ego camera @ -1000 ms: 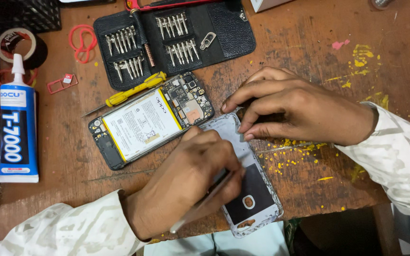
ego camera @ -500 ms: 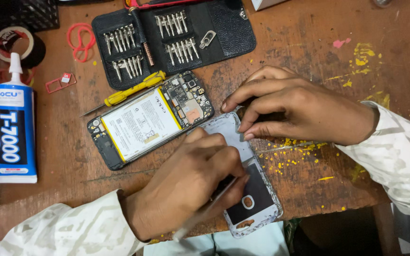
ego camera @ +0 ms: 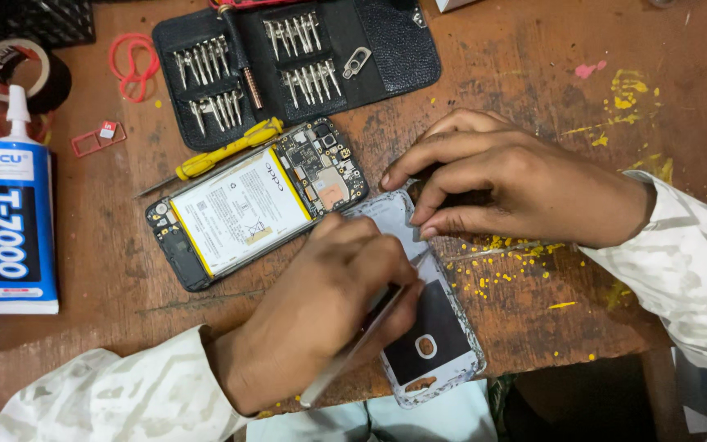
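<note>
While pinned flat on the wooden table (ego camera: 533, 74), right at its near edge and just beside the opened phone, calls for steady, shallow work: white phone panel (ego camera: 434, 348), near end seemingly jutting a little past the rim. Left hand (ego camera: 321, 307) curled over it, fingers together and clamped on a thin pale tool (ego camera: 344, 368), tip laid against the panel's left side about midway. Right hand (ego camera: 517, 184) bearing down on the far end, fingers stretched and close together, tips flat on the panel, gripping nothing.

Best, judging from this: hold the tool low and nearly flat, slide along the edge rather than lever, press firmly with the right fingertips against any skid toward the drop.

Scant room at the near side: overhang, nothing beneath. To the left, touching or almost touching the panel's top corner, opened phone (ego camera: 247, 209) with battery and board bare; no jabbing that way. Beyond it, yellow screwdriver (ego camera: 222, 151) and black bit case (ego camera: 386, 57); glue tube (ego camera: 18, 221) well apart at far left. Open wood to the right, strewn with yellow crumbs (ego camera: 501, 262).
</note>
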